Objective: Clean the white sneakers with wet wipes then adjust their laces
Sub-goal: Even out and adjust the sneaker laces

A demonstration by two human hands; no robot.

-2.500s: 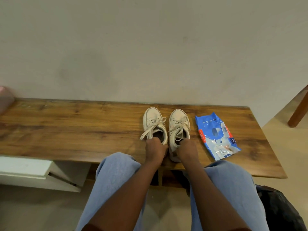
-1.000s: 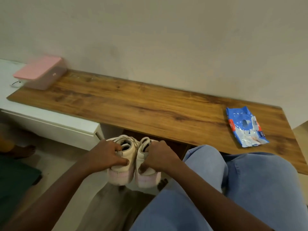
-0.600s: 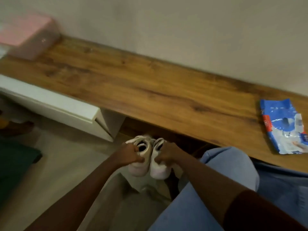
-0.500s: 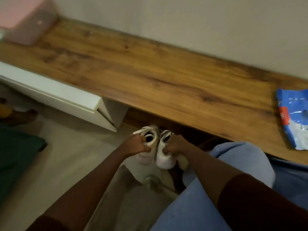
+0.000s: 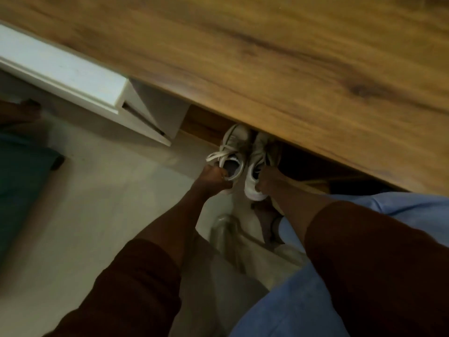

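Note:
Two white sneakers sit side by side low at the floor, toes tucked under the front edge of the wooden bench (image 5: pixel 279 69). My left hand (image 5: pixel 213 178) grips the heel collar of the left sneaker (image 5: pixel 234 147), whose loose lace loops out to the left. My right hand (image 5: pixel 268 177) grips the heel of the right sneaker (image 5: pixel 258 164). The wet wipes pack is out of view.
A white drawer unit (image 5: pixel 80 81) juts out under the bench at the left. A dark green mat (image 5: pixel 21 178) lies on the pale floor at far left. My blue-jeaned legs (image 5: pixel 315 300) fill the lower right, with pale fabric (image 5: pixel 238 251) between them.
Both sneakers went from the bench top down to the floor, carried by both hands, then pushed forward under the bench edge. The view tilted down; the wipes pack left the frame.

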